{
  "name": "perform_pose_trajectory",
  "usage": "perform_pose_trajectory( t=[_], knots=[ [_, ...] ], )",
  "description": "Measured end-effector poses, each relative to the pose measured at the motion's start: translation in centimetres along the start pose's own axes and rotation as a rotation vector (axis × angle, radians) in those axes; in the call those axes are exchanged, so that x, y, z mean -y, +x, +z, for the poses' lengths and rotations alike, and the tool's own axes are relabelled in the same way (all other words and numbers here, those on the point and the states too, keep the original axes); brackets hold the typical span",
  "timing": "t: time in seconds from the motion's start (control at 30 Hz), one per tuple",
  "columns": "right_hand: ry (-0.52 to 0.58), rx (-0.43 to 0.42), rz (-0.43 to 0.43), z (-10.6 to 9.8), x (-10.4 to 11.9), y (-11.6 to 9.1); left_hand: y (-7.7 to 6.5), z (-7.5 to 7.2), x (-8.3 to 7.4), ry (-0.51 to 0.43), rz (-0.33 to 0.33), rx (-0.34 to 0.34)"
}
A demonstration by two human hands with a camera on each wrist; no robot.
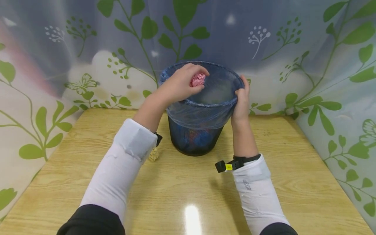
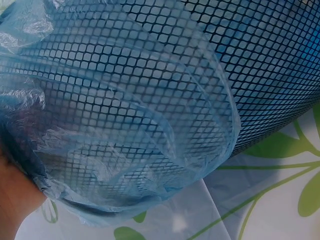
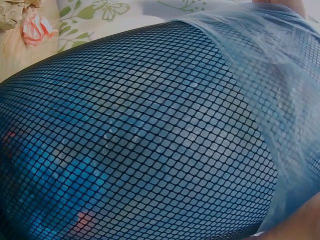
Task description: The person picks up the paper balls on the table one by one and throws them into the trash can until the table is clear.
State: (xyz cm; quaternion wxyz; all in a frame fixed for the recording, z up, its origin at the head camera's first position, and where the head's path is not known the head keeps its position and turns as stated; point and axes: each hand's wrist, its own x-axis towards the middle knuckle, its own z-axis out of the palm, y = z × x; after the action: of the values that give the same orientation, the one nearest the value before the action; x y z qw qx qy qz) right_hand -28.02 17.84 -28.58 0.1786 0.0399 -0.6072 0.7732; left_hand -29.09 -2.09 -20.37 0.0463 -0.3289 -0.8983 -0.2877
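Observation:
A black mesh waste bin (image 1: 195,137) stands on the table, lined with a thin blue plastic bag (image 1: 202,114) folded over its rim. My left hand (image 1: 183,81) holds a crumpled pink paper ball (image 1: 198,79) over the bin's mouth, between thumb and curled fingers. On the right side of the rim, my right hand (image 1: 241,101) grips the bin and bag edge, thumb towards the inside and fingers outside. Through the mesh in the right wrist view, blue and reddish contents (image 3: 75,185) show near the bottom. The left wrist view shows mostly bag and mesh; the paper ball is hidden there.
A crumpled yellowish paper ball (image 1: 153,154) lies on the wooden table (image 1: 164,195), partly behind my left forearm. The right wrist view shows a pink-and-white crumpled paper (image 3: 37,29) beside it. A leaf-patterned curtain (image 1: 117,39) closes the back and sides.

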Motion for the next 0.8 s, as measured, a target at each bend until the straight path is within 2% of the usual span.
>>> perform_pose_trajectory(
  t=[0.13,0.33,0.6,0.8],
  knots=[
    [-0.01,-0.009,0.003,0.06,0.01,0.03,0.02,0.03,-0.15,0.013,-0.013,0.037],
    [-0.022,-0.014,-0.004,0.09,0.07,-0.07,0.19,0.2,-0.13,0.036,0.029,0.001],
    [-0.024,-0.006,-0.008,0.08,-0.14,-0.11,0.2,0.35,-0.03,0.024,0.017,-0.003],
    [-0.019,-0.006,-0.022,-0.04,-0.11,-0.09,0.32,0.38,-0.32,0.123,0.026,-0.009]
  ],
)
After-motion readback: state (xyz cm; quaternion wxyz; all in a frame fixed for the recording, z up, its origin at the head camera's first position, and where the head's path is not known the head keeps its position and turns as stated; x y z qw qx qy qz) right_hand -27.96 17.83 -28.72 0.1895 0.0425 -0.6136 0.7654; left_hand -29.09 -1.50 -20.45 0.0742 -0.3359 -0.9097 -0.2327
